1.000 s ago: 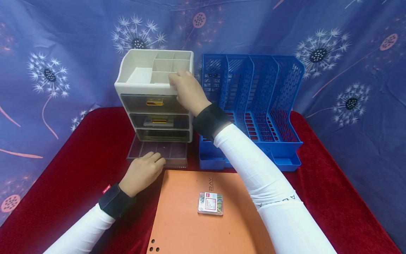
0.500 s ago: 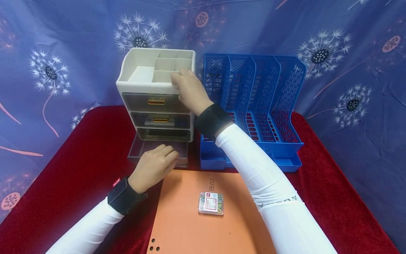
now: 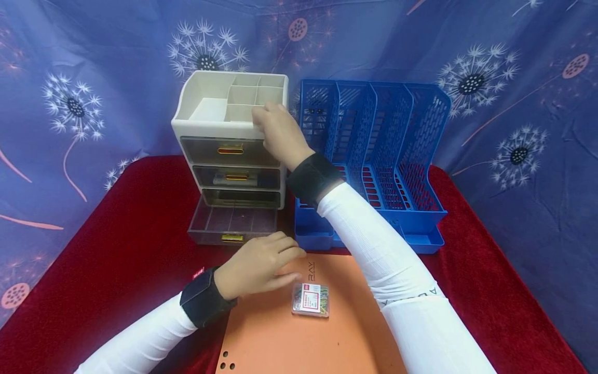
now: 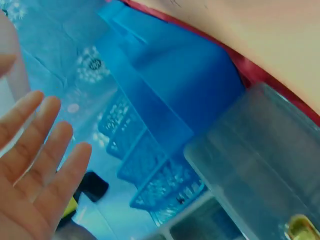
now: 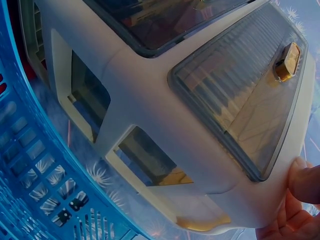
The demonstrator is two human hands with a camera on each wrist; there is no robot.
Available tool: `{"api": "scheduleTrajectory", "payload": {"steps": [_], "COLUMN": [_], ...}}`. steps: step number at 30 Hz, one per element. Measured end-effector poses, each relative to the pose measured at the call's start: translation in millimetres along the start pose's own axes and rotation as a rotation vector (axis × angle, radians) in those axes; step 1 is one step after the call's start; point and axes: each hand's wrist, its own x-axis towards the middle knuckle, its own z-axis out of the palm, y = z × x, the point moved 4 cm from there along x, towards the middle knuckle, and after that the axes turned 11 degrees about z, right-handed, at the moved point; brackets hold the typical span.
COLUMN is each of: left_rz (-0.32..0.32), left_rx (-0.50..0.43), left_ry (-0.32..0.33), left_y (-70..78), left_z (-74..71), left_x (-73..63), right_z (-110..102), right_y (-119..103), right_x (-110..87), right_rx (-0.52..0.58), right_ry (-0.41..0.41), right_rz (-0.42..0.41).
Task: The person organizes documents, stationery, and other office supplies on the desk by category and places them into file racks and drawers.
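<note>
A white desktop organizer (image 3: 229, 130) with smoky clear drawers stands at the back left. Its bottom drawer (image 3: 217, 221) is pulled out, showing dividers and a gold handle. My right hand (image 3: 280, 132) grips the organizer's front top edge at the right corner, thumb against the front in the right wrist view. My left hand (image 3: 263, 262) is over the near side of that drawer and the orange board, fingers spread, holding nothing. Just beyond its thumb, a small clear plastic box (image 3: 310, 299) with a red-and-white label and colourful contents lies on the board.
The orange board (image 3: 299, 343) lies on a dark red cloth (image 3: 93, 270). Right of the organizer stands a blue perforated file rack (image 3: 374, 150), its small front trays behind my right forearm. A blue dandelion-print curtain (image 3: 374, 41) hangs behind everything.
My left hand has left the pulled-out drawer's front and moved right toward the small plastic box, its fingers spreading. The right hand keeps its grip on the organizer.
</note>
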Motion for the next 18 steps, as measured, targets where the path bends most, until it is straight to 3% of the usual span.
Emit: {"api": "scheduleTrajectory", "payload": {"steps": [11,18], "left_rz": [0.114,0.116], "left_rx": [-0.125,-0.152], "left_ry": [-0.258,-0.330], "left_y": [23.1,32.7], "left_z": [24.5,38.4], "left_x": [11.6,14.6], "right_z": [-0.6,-0.3], "right_y": [0.1,-0.2], "right_x": [-0.2,-0.7], "right_rx": [0.007,0.009], "right_ry": [0.007,0.006], "right_rz": [-0.003,-0.003]}}
